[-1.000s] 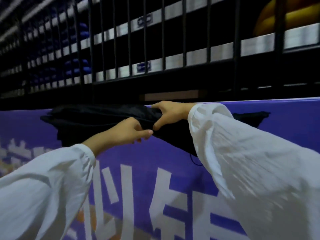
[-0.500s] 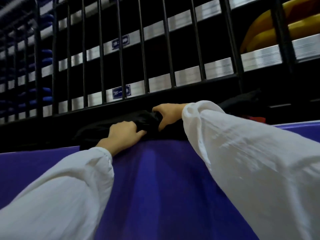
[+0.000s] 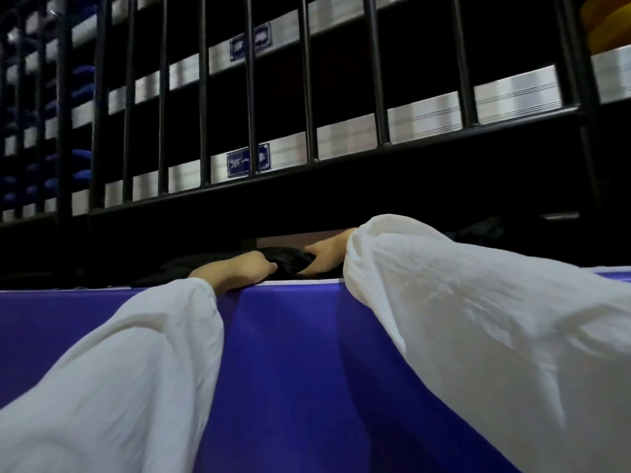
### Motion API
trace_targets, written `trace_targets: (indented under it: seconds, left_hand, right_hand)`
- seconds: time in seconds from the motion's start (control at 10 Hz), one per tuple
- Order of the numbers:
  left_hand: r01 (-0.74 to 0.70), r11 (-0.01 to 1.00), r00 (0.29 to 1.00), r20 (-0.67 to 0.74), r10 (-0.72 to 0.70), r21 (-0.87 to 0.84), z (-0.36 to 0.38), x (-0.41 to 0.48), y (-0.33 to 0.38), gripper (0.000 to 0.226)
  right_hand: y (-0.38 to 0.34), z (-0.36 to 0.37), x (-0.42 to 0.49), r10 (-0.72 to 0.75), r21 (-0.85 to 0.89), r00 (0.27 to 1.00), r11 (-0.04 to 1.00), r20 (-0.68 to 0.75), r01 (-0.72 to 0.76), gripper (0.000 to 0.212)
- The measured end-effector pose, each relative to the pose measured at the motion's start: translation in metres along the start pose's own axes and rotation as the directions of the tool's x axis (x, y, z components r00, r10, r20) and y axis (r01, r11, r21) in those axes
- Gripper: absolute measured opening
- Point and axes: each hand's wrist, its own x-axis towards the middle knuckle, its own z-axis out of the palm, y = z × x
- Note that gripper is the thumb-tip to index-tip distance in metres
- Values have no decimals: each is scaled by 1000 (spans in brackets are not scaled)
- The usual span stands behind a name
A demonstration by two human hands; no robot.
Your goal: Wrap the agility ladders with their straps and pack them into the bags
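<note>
Nothing legible: two small blue plates, both too blurred to read.

Both lie toward 11 o'clock. The upper blue plate (image 3: 263,37) is fixed to the upper silver rail (image 3: 184,71) far out near the top edge. The lower blue plate (image 3: 239,162) is fixed to the lower silver rail (image 3: 351,136) nearer the centre. Each bears pale marks crossed by a black bar (image 3: 253,97). Whether they are letters, numbers or symbols cannot be told.

A black bag (image 3: 290,264) lies bunched along the far top edge of the blue barrier (image 3: 290,336), near its middle, trailing left.
</note>
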Motion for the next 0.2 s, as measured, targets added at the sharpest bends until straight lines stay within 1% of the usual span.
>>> trace_targets:
  seconds: [0.1,0.2]
  left_hand:
    - [-57,998,996,-71,56,-21,-4,-9,0,42]
    - [-199,975,946,-280,164,-103,-17,-44,2,45]
  right_hand:
    - [-4,0,-7,3,12,999,1000,-50,-2,55]
    - [-8,-11,-30,-12,-35,897,999,-441,-4,63]
